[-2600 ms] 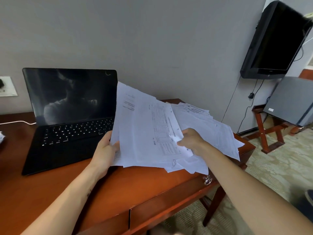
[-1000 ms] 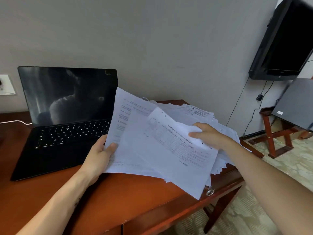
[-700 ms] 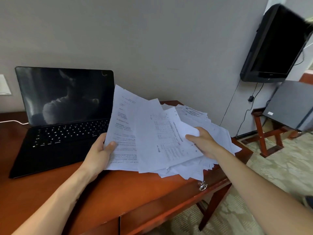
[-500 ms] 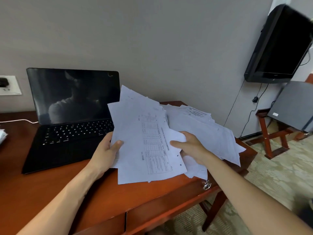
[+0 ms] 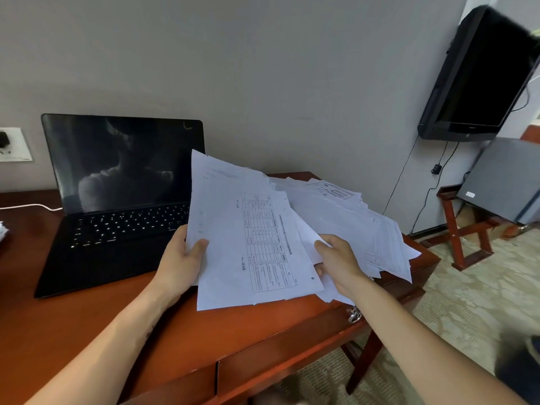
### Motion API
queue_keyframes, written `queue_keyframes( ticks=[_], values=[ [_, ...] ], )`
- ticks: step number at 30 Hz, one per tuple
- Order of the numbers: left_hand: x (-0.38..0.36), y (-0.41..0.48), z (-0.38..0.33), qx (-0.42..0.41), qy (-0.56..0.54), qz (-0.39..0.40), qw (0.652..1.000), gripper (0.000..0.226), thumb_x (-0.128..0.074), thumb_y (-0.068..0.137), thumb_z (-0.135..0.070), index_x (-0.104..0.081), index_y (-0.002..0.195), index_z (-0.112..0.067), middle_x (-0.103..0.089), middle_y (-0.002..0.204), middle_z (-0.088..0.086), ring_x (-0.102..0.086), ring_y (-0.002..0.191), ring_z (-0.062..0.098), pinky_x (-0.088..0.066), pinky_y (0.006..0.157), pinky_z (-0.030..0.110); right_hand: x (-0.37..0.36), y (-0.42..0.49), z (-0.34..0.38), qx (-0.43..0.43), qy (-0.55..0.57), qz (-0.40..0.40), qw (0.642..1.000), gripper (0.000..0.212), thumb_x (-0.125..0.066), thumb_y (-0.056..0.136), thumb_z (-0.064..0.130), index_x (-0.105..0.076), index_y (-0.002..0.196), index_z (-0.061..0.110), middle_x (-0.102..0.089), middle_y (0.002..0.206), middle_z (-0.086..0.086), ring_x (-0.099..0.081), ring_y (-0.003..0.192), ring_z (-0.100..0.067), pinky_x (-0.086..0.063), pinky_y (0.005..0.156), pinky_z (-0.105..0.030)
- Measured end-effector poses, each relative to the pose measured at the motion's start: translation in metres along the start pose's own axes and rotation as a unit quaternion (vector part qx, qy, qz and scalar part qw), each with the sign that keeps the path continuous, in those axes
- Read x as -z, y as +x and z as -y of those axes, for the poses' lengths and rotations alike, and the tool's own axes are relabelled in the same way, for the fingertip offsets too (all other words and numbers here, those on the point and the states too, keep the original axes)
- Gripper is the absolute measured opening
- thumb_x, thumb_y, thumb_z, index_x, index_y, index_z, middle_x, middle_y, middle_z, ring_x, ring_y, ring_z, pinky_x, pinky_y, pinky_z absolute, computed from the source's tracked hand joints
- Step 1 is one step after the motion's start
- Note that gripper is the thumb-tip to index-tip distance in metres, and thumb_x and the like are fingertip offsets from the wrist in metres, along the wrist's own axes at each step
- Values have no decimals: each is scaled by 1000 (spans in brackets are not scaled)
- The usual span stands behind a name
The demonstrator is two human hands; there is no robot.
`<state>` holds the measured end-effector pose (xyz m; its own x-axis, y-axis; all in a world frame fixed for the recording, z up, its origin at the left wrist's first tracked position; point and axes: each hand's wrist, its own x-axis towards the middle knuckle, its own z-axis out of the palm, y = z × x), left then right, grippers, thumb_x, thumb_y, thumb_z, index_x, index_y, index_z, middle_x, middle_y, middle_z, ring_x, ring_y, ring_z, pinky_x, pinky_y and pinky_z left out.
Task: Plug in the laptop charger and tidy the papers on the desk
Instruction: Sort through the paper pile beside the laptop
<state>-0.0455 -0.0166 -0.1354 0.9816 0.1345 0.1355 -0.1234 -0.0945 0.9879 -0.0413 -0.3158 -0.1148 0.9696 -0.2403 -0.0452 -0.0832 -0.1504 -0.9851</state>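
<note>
A loose bundle of white printed papers [image 5: 248, 238] is tilted up over the red-brown wooden desk [image 5: 87, 325]. My left hand [image 5: 178, 261] grips the bundle's left edge, thumb on top. My right hand [image 5: 339, 264] pinches sheets at the bundle's right side. More papers [image 5: 359, 223] lie fanned out on the desk's right end, partly over its edge. An open black laptop [image 5: 117, 206] with a dark screen stands on the left. A white cable [image 5: 29, 206] runs from behind it toward a wall socket [image 5: 13, 144] with a black plug in it.
A drawer with a metal key [image 5: 354, 314] sits in the desk front. A black TV [image 5: 479, 80] hangs on the right wall above a grey box [image 5: 505, 182] on a wooden folding stand. Patterned carpet covers the floor at right. A white object [image 5: 2, 229] shows at the left edge.
My right hand has carried a printed table sheet from the right pile leftward onto the bundle in my left hand, then shifted back to the bundle's right side. My left hand has kept its grip.
</note>
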Motion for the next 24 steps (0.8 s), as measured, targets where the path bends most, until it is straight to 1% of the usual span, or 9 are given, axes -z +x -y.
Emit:
queue_keyframes(
  ticks=[4,6,9,12,14,16,21,23,24],
  values=[
    [0,-1,0,-2,-6,-10,1000,32,-53,108,-15,-53,140,-21,-69,126,-8,-70,111,13,-59,89,35,-3,-6,-8,-13,40,-34,999,16,-48,103,6,-59,111,14,-66,109,-4,-69,92,-21,-59,61,-30],
    [0,-1,-1,-1,-9,-16,1000,32,-53,108,-16,-53,140,-22,-69,125,-8,-70,110,13,-59,89,36,-6,-12,-8,-15,32,-17,999,15,-49,102,6,-57,107,17,-63,109,-1,-68,95,-18,-59,66,-30],
    [-1,0,0,1,-16,-22,1000,33,-53,108,-17,-53,141,-21,-69,128,-6,-70,112,15,-59,95,41,-9,-21,-2,-24,-8,32,999,15,-46,102,8,-57,104,18,-66,103,1,-66,89,-14,-57,72,-31],
    [-2,-1,-1,-5,-10,-20,1000,32,-53,109,-18,-53,141,-20,-70,129,-6,-71,113,14,-58,96,41,-11,-23,5,-31,-51,82,995,20,-41,104,18,-51,122,16,-64,106,0,-63,90,-14,-52,65,-28],
    [-3,-1,-1,-11,-8,-14,1000,31,-53,109,-19,-54,139,-20,-71,128,-6,-72,111,13,-59,95,40,-14,-25,9,-27,-81,124,989,23,-45,105,28,-49,126,20,-65,108,-1,-65,90,-18,-50,52,-28],
    [-3,-2,-1,-11,-10,-7,1000,30,-54,108,-20,-55,138,-21,-72,126,-5,-73,109,14,-60,94,41,-20,-25,5,8,-123,149,981,24,-52,103,30,-53,126,23,-70,108,0,-68,78,-22,-42,40,-27],
    [-2,-3,-1,-23,-5,22,999,28,-56,108,-22,-56,136,-21,-73,126,-6,-73,110,12,-59,96,42,-24,-21,2,34,-76,62,995,22,-53,103,19,-56,125,18,-67,112,-1,-67,77,-19,-43,38,-27],
    [-3,-4,-2,-24,-12,39,999,27,-54,108,-22,-56,136,-21,-73,126,-7,-72,112,12,-58,95,39,-26,-19,3,34,-86,65,994,22,-53,103,20,-56,125,18,-67,113,-1,-66,75,-19,-43,39,-26],
    [-4,-5,-1,-26,-12,42,999,26,-53,108,-23,-57,135,-23,-74,125,-8,-72,112,12,-58,94,37,-29,-18,2,42,-102,67,992,24,-53,103,22,-56,127,20,-67,116,1,-67,81,-19,-48,44,-28]
  ],
)
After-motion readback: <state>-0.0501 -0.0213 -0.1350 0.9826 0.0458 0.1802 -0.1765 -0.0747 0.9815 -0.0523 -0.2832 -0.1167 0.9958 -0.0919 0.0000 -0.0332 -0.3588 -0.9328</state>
